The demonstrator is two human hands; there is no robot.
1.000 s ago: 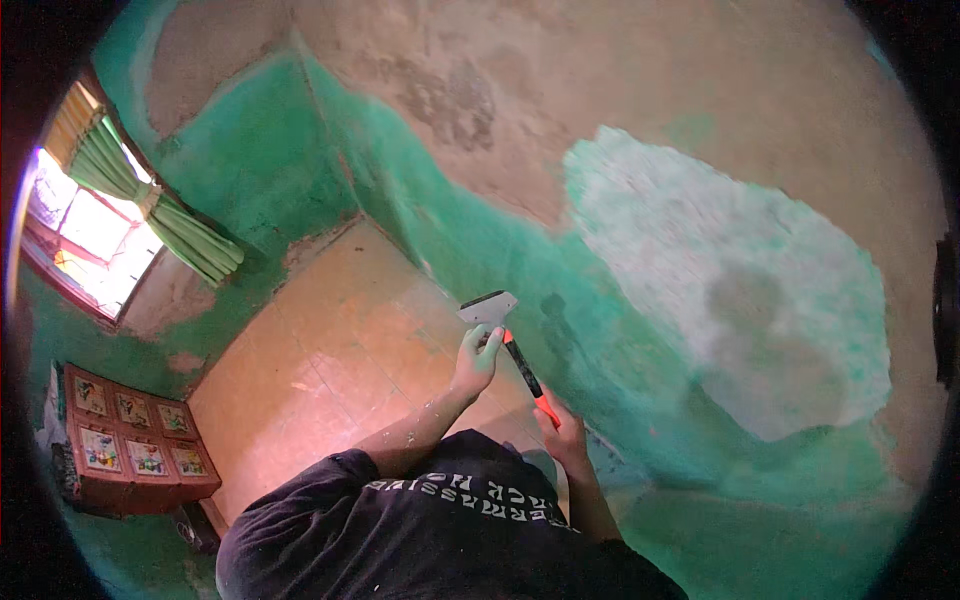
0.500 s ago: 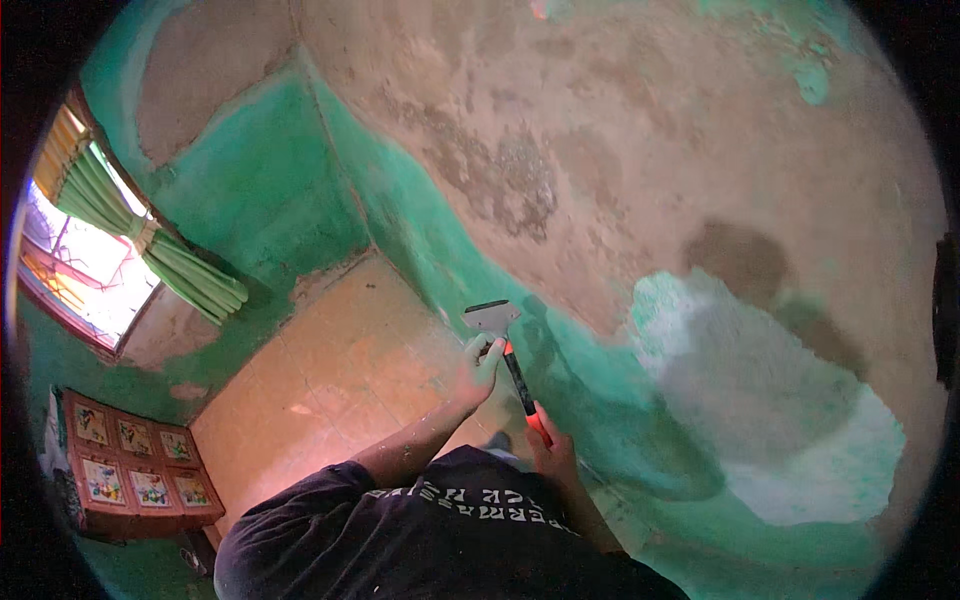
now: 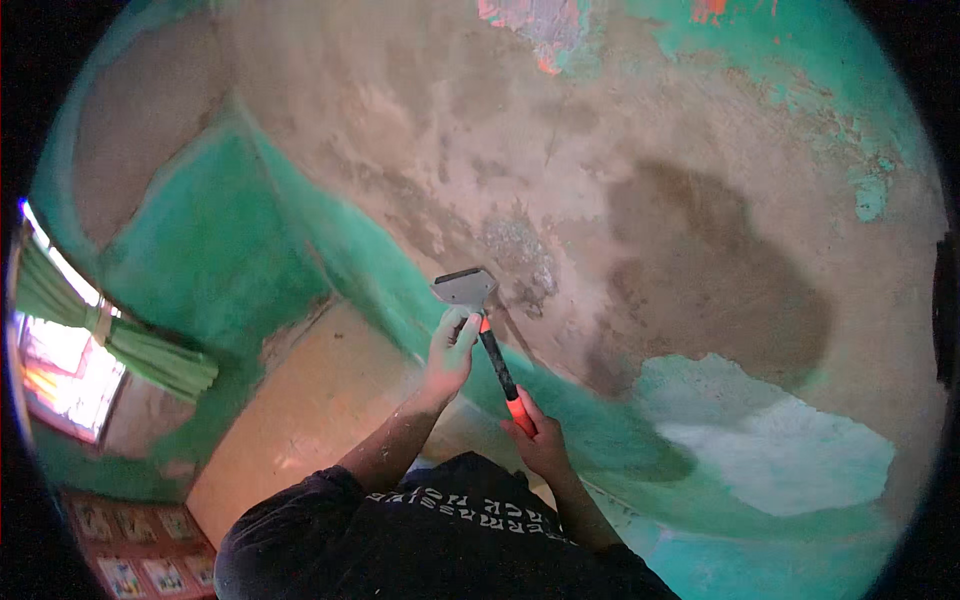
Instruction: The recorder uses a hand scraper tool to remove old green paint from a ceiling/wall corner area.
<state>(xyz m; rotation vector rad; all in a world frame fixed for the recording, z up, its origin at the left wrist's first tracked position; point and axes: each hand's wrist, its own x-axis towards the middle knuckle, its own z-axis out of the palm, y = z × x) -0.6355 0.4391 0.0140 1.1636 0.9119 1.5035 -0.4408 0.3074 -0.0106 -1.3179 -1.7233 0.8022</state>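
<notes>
I hold a long-handled scraper [image 3: 497, 360] in front of me with both hands. Its wide grey head [image 3: 466, 290] carries a dark blade edge and points up and away from me. My left hand [image 3: 452, 350] is closed around the neck just below the head. Lower down, my right hand [image 3: 541, 436] grips the orange end of the black handle. Behind the scraper rises a wall [image 3: 400, 110] of bare brownish plaster, with green paint [image 3: 380, 250] along its lower part. Whether the blade touches the wall I cannot tell.
A pale whitish-green patch [image 3: 765, 430] marks the wall at right, with my shadow [image 3: 715, 270] above it. Pinkish flaking paint [image 3: 545, 25] shows at the top. On the left are a window with a green curtain [image 3: 160, 355], a reddish cabinet [image 3: 135, 540] and tan floor [image 3: 280, 410].
My view has tilted upward, showing more of the upper wall. Both hands have raised the scraper slightly and shifted it left in the picture, keeping the same grip.
</notes>
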